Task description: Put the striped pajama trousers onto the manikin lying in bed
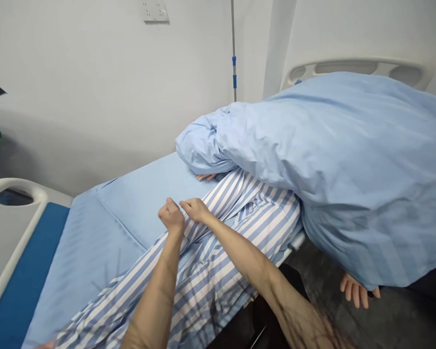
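Observation:
Striped trousers (232, 261), blue and white, cover the legs of a figure on the bed (83, 218). My left hand (171, 215) is a closed fist at the far edge of the nearer-to-middle leg. Beside it, my right hand (196, 209) is also closed, its thumb side towards the left hand. Both hands are over the striped cloth, which is creased around them. What their fingers hold, if anything, is hidden. A light blue quilt (330, 160) covers the figure's upper body.
Fingers of the figure's one hand (207, 177) show under the quilt; another hand (358, 290) hangs past the bed's near side. A footboard (12, 232) stands at left, a headboard (349, 63) at back right. A pole (234, 43) rises by the wall.

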A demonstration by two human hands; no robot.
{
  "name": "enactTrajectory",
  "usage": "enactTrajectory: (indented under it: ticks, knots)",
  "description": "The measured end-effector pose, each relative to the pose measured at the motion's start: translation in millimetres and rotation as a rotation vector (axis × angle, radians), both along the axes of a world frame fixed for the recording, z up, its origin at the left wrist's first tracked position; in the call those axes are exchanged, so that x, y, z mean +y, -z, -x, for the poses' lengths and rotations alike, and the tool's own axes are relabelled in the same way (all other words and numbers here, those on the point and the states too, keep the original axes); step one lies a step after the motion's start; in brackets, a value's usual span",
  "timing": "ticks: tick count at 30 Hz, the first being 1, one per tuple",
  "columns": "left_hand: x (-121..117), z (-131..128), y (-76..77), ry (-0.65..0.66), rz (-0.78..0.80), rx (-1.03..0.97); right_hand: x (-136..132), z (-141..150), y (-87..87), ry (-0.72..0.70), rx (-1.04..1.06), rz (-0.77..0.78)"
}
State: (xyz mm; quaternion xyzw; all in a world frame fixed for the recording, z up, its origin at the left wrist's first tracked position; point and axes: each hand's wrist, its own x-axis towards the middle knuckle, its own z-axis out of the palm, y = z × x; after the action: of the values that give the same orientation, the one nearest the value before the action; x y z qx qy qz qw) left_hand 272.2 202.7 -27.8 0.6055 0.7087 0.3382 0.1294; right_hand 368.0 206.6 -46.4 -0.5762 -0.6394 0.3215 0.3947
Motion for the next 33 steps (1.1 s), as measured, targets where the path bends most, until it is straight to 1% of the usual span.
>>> enactTrajectory:
  ticks: [1,3,5,7,9,11,12,14,16,18,21,24,25,26,28,30,33]
  knots:
    - [-2.5,-8.4,6.0,0.000,0.034,-0.028,1.4,-0.2,3.1,0.013,0.037,0.000]
    - [-8.9,-19.9,20.0,-0.001,0.091,-0.006,4.0,0.2,6.6,0.047,0.092,0.000]
    - [-13.4,-24.2,31.6,-0.017,0.114,0.038,6.1,0.6,2.2,0.059,0.079,0.011]
    - [-14.3,-23.7,37.0,-0.025,0.127,0.063,7.2,-1.1,-11.8,0.023,-0.038,0.039]
    - [-13.0,-21.9,37.6,-0.023,0.134,0.086,7.2,-7.2,-30.8,-0.054,-0.198,0.033]
    - [-11.8,-21.4,36.5,-0.017,0.126,0.095,5.4,-18.0,-45.4,-0.120,-0.286,-0.030]
    - [-11.8,-21.8,36.3,-0.017,0.112,0.092,3.9,-24.6,-48.3,-0.132,-0.295,-0.061]
    - [-12.6,-23.1,37.0,-0.029,0.083,0.072,0.2,-37.7,-44.2,-0.088,-0.283,-0.071]
    - [-13.6,-23.7,37.9,-0.048,0.064,0.044,-2.6,-47.1,-30.7,-0.015,-0.279,-0.044]
    - [-12.5,-22.7,35.9,-0.045,0.050,0.003,-2.7,-50.7,-16.4,0.010,-0.241,-0.033]
    - [-4.2,-22.0,22.7,-0.016,-0.043,-0.115,1.1,-49.4,-5.9,0.001,-0.126,-0.046]
    - [9.6,-30.7,5.3,0.014,-0.230,-0.308,5.8,-48.3,-5.4,0.003,-0.048,-0.044]
    - [13.6,-36.2,2.3,0.025,-0.268,-0.376,7.1,-48.5,-5.3,0.003,-0.027,-0.040]
    - [16.4,-42.3,1.7,0.028,-0.275,-0.432,8.2,-48.9,-4.7,0.003,-0.002,-0.038]
    - [17.8,-54.5,7.3,0.009,-0.215,-0.463,9.7,-49.8,-2.3,0.007,0.060,-0.041]
    - [14.5,-63.0,17.8,-0.017,-0.134,-0.407,10.2,-50.0,0.5,0.020,0.121,-0.053]
    - [7.9,-66.3,29.3,0.010,-0.073,-0.307,9.5,-48.6,0.0,0.046,0.150,-0.054]
